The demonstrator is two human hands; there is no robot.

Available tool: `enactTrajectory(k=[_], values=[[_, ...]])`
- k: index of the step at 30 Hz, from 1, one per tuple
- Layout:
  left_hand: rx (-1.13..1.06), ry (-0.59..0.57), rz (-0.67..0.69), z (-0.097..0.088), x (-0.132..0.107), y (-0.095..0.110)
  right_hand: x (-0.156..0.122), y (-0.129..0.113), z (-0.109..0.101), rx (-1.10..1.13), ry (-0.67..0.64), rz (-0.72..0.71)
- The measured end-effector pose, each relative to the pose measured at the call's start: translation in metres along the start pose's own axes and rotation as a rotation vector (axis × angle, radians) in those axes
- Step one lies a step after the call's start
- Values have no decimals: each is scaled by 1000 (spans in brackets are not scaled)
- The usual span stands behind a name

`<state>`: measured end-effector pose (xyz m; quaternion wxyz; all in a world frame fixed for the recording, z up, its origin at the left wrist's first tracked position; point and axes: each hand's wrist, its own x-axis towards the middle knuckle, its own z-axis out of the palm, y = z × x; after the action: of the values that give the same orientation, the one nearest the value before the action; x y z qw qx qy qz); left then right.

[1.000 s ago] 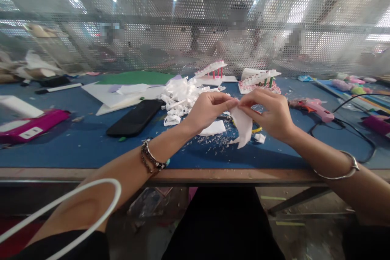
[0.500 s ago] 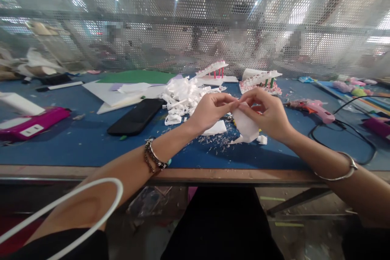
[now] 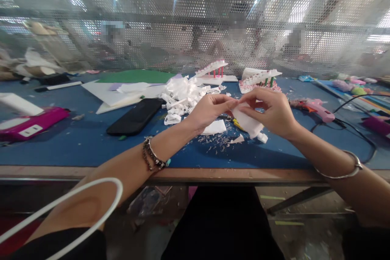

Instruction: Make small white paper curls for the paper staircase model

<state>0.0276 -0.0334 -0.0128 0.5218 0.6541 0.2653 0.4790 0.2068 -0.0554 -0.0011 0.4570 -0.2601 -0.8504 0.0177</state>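
Note:
My right hand (image 3: pixel 269 110) pinches a thin white sheet piece (image 3: pixel 248 121), which looks like paper or foam and hangs below the fingers. My left hand (image 3: pixel 210 111) has its fingertips closed at the top edge of the same piece, against the right fingertips. A small white scrap (image 3: pixel 237 139) lies on the table under the piece, and a white block (image 3: pixel 262 137) sits just right of it. Yellow handles (image 3: pixel 238 124) show partly behind the piece. Below the left hand rests a flat white piece (image 3: pixel 215 127) among fine shavings.
A heap of white strips (image 3: pixel 179 95) lies beyond my left hand, near a black phone (image 3: pixel 137 117). Two white models (image 3: pixel 215 71) stand at the back. To the right is a pink glue gun (image 3: pixel 319 109) with a black cable; a magenta box (image 3: pixel 36 124) is at left.
The white piece has swung slightly right in my fingers. A pointed scrap at its lower end now lies separate on the table. My right hand has shifted a little right.

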Motion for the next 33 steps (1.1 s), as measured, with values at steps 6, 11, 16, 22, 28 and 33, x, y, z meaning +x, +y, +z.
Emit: enactTrajectory(k=[6,11,16,22,28,33], values=[[63,-1,-65,2,-3,0,2,1,-7,-237,-15,-235],[139,5,-57,3,-5,4,2,8,-8,-247,-34,-255],[285,-4,51,2,-4,1,3,13,-7,-213,-73,-195],[636,40,455,2,-10,5,2,8,-4,-157,-31,-72],[641,6,530,3,-11,9,1,4,-2,-48,33,38],[547,7,485,-1,-6,6,3,2,-5,63,17,79]])
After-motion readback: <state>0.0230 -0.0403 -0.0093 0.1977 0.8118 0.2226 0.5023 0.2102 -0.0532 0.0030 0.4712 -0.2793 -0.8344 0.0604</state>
